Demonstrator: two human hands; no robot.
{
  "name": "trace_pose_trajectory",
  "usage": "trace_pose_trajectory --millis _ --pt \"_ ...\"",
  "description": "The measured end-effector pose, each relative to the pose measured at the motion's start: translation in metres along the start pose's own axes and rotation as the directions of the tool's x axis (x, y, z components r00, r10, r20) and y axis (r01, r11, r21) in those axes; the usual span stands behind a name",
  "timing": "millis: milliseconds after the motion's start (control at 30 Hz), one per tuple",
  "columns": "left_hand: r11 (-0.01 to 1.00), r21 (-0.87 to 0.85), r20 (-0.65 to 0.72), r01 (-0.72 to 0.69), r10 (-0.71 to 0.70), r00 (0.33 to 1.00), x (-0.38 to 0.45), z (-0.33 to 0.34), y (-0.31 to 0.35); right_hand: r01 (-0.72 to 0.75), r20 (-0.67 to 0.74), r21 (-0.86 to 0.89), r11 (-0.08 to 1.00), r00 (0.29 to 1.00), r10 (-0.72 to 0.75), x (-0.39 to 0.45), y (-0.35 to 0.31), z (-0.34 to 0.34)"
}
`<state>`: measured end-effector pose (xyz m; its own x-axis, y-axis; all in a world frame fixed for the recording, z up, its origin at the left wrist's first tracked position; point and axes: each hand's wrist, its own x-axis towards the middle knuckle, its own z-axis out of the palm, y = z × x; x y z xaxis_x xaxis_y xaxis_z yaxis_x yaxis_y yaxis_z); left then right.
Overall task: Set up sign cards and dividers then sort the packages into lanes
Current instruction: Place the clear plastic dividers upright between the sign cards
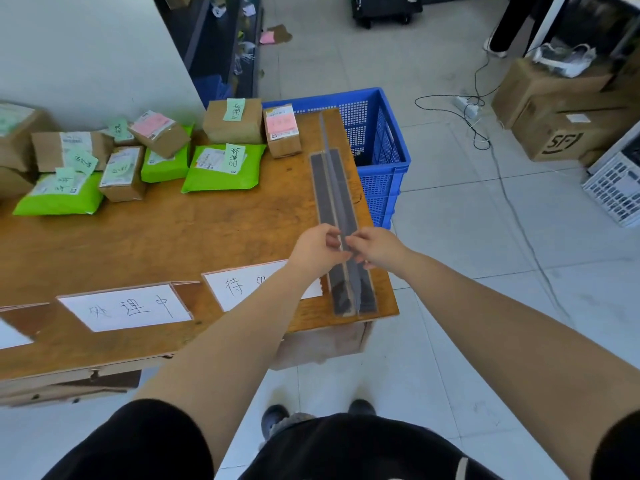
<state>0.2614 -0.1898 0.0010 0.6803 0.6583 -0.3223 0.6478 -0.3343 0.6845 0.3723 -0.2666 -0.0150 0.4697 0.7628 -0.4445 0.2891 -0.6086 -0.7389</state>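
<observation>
Now both hands, left (317, 245) and right (375, 247), pinch the divider (334, 188) upright at the bench's (207, 233) 3 o'clock edge. Next, probably, it needs seating squarely; packages (221, 166) wait at 11 o'clock.

- The table (166, 237) is showing worn, matt orange-brown wood.
- The divider (334, 199) is looking like smooth grey plastic, dark matt strips along its base.
- The sign cards (128, 308) are showing white matt paper.
- The green mailers (221, 171) at upper left are gleaming like glossy plastic.
- The boxes (232, 123) are showing matt brown cardboard.
- The crate (377, 133) is looking like perforated blue plastic.
</observation>
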Motion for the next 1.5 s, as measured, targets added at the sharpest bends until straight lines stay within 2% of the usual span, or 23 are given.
trace_pose_trajectory --millis 200,467,667,933,1033,1167,1200,1300,1433,1500 --pt "0.994 -0.068 0.008 0.084 -0.084 0.996 -0.001 0.005 -0.001 0.011 -0.013 -0.009 1.000 1.000 -0.011 0.001 -0.001 -0.001" --pt "0.970 -0.191 0.044 0.151 -0.145 0.988 -0.002 0.008 0.002 -0.018 0.033 0.188 0.982 0.999 0.012 -0.005 0.007 -0.009" --pt "0.964 -0.211 0.047 0.163 -0.156 0.987 -0.004 0.015 0.005 -0.021 0.030 0.205 0.979 0.999 0.015 -0.003 0.009 -0.005" --pt "0.853 -0.445 0.122 0.272 -0.243 0.962 -0.011 0.009 -0.003 -0.031 0.065 0.171 0.985 0.998 0.020 0.002 0.008 0.000" --pt "0.856 -0.444 0.126 0.264 -0.232 0.965 -0.015 0.010 -0.006 -0.002 0.085 0.101 0.995 0.996 -0.007 -0.004 0.014 0.001" --pt "0.835 -0.476 0.133 0.276 -0.242 0.961 -0.020 0.015 -0.009 0.034 0.131 0.131 0.991 0.990 -0.051 -0.027 0.039 0.006" --pt "0.834 -0.481 0.129 0.272 -0.239 0.962 -0.020 0.017 -0.009 0.047 0.150 0.077 0.996 0.987 -0.058 -0.032 0.049 0.009" --pt "0.844 -0.467 0.119 0.265 -0.237 0.964 -0.020 0.018 -0.009 0.107 0.235 -0.250 0.962 0.971 -0.047 -0.041 0.073 0.023" --pt "0.839 -0.479 0.112 0.258 -0.233 0.966 -0.023 0.018 -0.011 0.207 0.137 -0.581 0.787 0.978 -0.156 -0.042 0.077 0.041" --pt "0.849 -0.468 0.092 0.245 -0.229 0.969 -0.024 0.019 -0.012 0.205 0.057 -0.680 0.704 0.972 -0.228 -0.040 0.073 0.047"
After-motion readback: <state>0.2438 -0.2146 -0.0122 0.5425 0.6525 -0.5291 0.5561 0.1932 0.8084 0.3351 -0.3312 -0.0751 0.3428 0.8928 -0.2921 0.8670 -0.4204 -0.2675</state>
